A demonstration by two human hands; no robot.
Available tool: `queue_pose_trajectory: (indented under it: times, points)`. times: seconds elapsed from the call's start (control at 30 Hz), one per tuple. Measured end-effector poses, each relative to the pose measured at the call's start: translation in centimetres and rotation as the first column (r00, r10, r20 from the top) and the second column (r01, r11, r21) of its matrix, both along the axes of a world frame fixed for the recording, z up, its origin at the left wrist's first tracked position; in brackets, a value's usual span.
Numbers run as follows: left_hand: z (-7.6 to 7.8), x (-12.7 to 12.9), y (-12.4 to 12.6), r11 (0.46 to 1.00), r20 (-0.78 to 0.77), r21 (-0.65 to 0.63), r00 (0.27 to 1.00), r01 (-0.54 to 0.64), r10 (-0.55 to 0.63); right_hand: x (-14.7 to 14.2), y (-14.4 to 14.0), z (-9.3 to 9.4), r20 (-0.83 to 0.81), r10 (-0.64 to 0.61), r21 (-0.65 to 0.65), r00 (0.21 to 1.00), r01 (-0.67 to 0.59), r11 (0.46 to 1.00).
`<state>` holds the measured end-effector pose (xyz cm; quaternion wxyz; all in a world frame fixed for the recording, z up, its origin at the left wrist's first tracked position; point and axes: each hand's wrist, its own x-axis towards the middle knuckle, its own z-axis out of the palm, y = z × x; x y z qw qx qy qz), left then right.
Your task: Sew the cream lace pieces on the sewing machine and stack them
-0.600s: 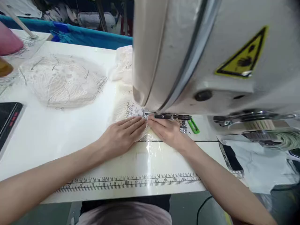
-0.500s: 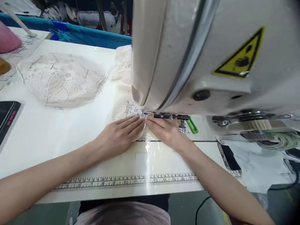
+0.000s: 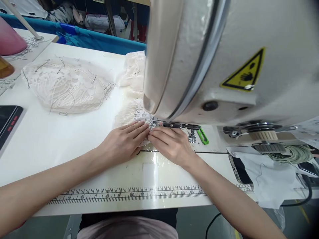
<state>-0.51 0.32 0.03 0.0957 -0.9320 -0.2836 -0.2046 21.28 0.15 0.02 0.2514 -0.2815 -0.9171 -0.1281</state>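
Note:
White lace fabric [image 3: 141, 113] lies under the presser foot of a sewing machine [image 3: 179, 59], partly hidden by its head. My left hand [image 3: 124, 139] rests flat on the lace's left part, fingers stretched out and pointing at the needle area. Just right of it, my right hand [image 3: 170, 142] has its fingers drawn together and bent at the lace's near edge, close in front of the presser foot; its thumb is hidden. The two hands' fingertips almost meet. Behind the foot, more cream fabric [image 3: 133, 71] is bunched up on the table.
A heap of lace pieces [image 3: 67, 86] with loose threads lies on the left. Beside it are a black device [image 3: 8, 122] and a pink cone [image 3: 11, 36]. Green thread snips [image 3: 202, 136], a phone [image 3: 240, 169] and white cloth [image 3: 269, 176] lie right. A printed ruler [image 3: 134, 196] runs along the front edge.
My right hand has shifted slightly left and toward me, its fingers now more bent over the lace edge. The left hand has slid slightly left. The camera view has moved a little.

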Motion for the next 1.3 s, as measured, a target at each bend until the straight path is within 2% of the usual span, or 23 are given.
queue_pose_trajectory:
  times: [0.27,0.63,0.87,1.07,1.3]
  points:
    - [-0.1,0.4,-0.3,0.999,0.002,0.028,0.999,-0.047,0.047,0.3,-0.3,0.1,0.011,-0.054,-0.032,0.998,0.054,0.998]
    - [0.2,0.7,-0.5,0.995,-0.02,0.014,0.995,-0.099,0.099,0.7,0.0,-0.3,0.022,-0.063,-0.033,0.998,0.063,0.997]
    - [0.3,1.0,-0.5,0.995,-0.004,0.017,0.995,-0.101,0.101,1.2,-0.1,-0.5,0.025,-0.095,-0.115,0.995,0.098,0.989]
    - [0.4,1.3,-0.6,0.995,-0.003,0.008,0.995,-0.098,0.098,1.4,0.4,-0.3,-0.03,-0.061,-0.069,0.998,0.059,0.996]
    - [0.5,1.5,-0.7,0.993,-0.017,-0.021,0.993,-0.117,0.117,1.9,0.5,-0.1,-0.078,-0.128,-0.239,0.989,0.106,0.965]
